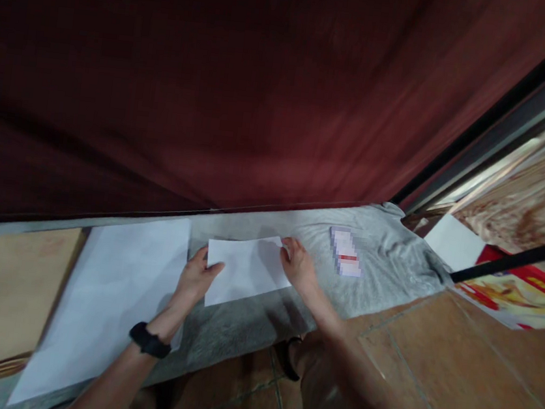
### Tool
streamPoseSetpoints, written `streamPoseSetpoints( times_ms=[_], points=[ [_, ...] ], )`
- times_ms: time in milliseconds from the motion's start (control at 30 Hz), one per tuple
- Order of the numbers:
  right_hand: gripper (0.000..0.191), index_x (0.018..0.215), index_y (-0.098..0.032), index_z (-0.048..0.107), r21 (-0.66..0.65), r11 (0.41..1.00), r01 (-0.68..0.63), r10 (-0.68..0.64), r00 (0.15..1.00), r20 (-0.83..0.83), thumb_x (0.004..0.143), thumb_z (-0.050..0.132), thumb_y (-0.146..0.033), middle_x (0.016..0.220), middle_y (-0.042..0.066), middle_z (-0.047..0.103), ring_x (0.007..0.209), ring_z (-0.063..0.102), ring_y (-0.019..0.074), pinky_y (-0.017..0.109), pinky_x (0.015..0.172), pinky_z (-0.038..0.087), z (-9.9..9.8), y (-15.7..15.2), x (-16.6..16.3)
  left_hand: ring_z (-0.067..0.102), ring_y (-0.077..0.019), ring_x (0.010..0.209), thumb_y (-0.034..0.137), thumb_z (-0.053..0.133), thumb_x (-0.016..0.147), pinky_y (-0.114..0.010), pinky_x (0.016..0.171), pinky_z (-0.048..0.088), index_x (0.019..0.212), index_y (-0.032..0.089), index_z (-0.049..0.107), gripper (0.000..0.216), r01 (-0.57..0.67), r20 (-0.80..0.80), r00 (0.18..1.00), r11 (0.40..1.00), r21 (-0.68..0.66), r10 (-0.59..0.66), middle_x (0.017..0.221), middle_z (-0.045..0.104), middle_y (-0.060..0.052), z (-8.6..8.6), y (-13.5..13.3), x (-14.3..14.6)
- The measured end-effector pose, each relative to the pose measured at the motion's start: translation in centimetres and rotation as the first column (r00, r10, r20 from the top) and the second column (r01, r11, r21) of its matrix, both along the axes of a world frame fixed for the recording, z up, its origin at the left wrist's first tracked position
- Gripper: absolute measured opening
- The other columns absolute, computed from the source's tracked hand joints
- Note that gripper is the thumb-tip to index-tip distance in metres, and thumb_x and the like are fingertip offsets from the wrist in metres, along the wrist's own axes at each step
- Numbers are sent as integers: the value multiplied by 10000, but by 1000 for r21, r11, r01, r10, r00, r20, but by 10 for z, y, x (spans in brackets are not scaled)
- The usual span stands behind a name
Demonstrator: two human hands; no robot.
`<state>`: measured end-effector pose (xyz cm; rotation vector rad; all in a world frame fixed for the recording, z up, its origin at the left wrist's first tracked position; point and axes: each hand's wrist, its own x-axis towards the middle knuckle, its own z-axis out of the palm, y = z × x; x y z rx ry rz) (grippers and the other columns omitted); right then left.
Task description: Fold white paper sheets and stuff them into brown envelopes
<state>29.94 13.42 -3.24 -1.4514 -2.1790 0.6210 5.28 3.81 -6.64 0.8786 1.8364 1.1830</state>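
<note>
A dark red curtain backs a bench draped in grey cloth. The left hand and right hand have their fingers closed on opposite ends of a white paper above the cloth, not yet laid aside. White sheets and brown papers lie unhandled; what is finished is unclear. The packet is pixelated; yellow lettering on the red box is unreadable.
</note>
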Motion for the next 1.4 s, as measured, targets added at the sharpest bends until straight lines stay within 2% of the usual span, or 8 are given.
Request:
streamPoseSetpoints(
  times_ms=[133, 367, 467, 533, 633, 700, 1200, 1400],
  points=[
    [459, 1460, -175, 529, 175, 929, -326, 316, 945, 81, 1018, 493, -291, 1544, 115, 521, 1428, 480, 236, 400, 1200, 385, -19, -31, -38, 748, -250, 865, 235, 658, 822, -358, 800, 592, 1394, 137, 527, 595, 50, -294, 954, 997, -58, -65, 992, 777, -85, 5, 5, -1],
    [596, 1566, -163, 408, 259, 898, -356, 282, 917, 283, 1054, 462, -463, 1634, 111, 388, 1512, 362, 282, 493, 1262, 262, -51, -51, -52, 711, -337, 1089, 288, 550, 944, -475, 959, 546, 1554, 135, 375, 653, -34, -630, 762, 964, -265, -146, 1243, 699, -196, 26, 0, 11],
    [587, 1571, -179, 402, 263, 903, -341, 261, 919, 296, 1062, 438, -469, 1647, 96, 362, 1525, 340, 278, 495, 1266, 245, -53, -51, -50, 611, -378, 1266, 255, 503, 953, -539, 1048, 487, 1555, 108, 377, 632, -17, -788, 611, 994, -111, -78, 1410, 585, -249, 26, -5, 20],
    [561, 1577, -186, 393, 246, 909, -337, 261, 919, 295, 1074, 406, -435, 1654, 88, 346, 1530, 330, 268, 492, 1269, 236, -51, -51, -50, 442, -370, 1446, 240, 432, 980, -537, 1149, 402, 1540, 95, 408, 579, 126, -850, 524, 992, 24, -46, 1560, 442, -247, 20, -7, 29],
    [552, 1594, -176, 358, 200, 911, -361, 293, 906, 305, 1070, 397, -345, 1665, 87, 319, 1538, 316, 266, 492, 1275, 219, -48, -52, -50, 290, -316, 1545, 299, 355, 1020, -496, 1223, 325, 1545, 111, 418, 561, 368, -862, 480, 929, 32, -160, 1655, 333, -187, 6, -7, 47],
    [575, 1606, -167, 328, 176, 907, -383, 317, 895, 315, 1051, 413, -292, 1670, 92, 304, 1542, 306, 266, 485, 1277, 212, -47, -52, -49, 288, -308, 1548, 365, 361, 1024, -515, 1240, 289, 1566, 115, 388, 598, 422, -858, 458, 906, -20, -232, 1649, 355, -173, -5, -7, 56],
    [532, 1571, -187, 404, 153, 958, -241, 185, 933, 308, 1067, 417, -358, 1639, 102, 373, 1516, 360, 273, 498, 1255, 248, -44, -14, -10, 269, -333, 1553, 460, 380, 1011, -524, 1260, 205, 1549, 62, 415, 670, 278, -892, 377, 949, -147, -249, 1643, 333, -213, -17, -16, 50],
    [528, 1535, -90, 449, 167, 963, -211, 156, 943, 293, 1070, 379, -330, 1601, 159, 427, 1495, 395, 299, 500, 1265, 226, -30, -21, -29, 270, -336, 1552, 465, 398, 1003, -530, 1257, 209, 1553, 101, 427, 660, 271, -898, 370, 953, -138, -236, 1652, 325, -194, -18, -17, 48]
  ],
)
